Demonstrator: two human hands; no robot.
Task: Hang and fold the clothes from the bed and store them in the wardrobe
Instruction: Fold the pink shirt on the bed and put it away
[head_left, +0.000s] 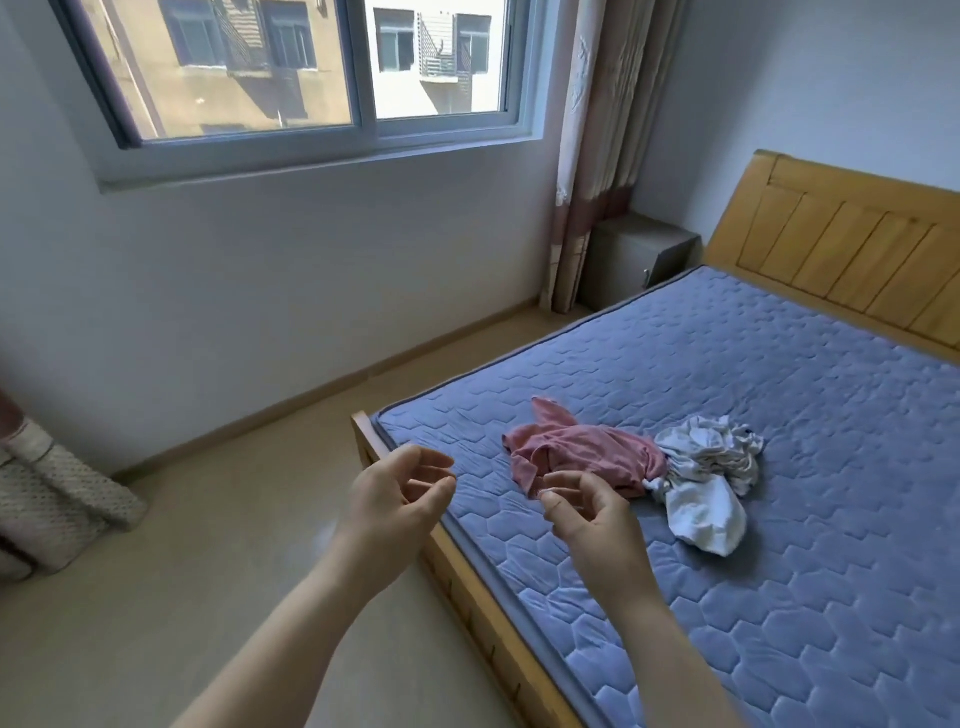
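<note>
Left hand (400, 493) and right hand (587, 514) are loosely curled, empty; pink top (587, 452) just past the right fingers (563, 479) touches the white top (706, 483), so a sloppy grab probably drags both.

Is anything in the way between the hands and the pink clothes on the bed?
Nothing visible is. The right hand is open right at the near edge of the pink garment, with nothing between them. The left hand is open too, further left. The white garment lies beyond the pink one, touching it.
</note>
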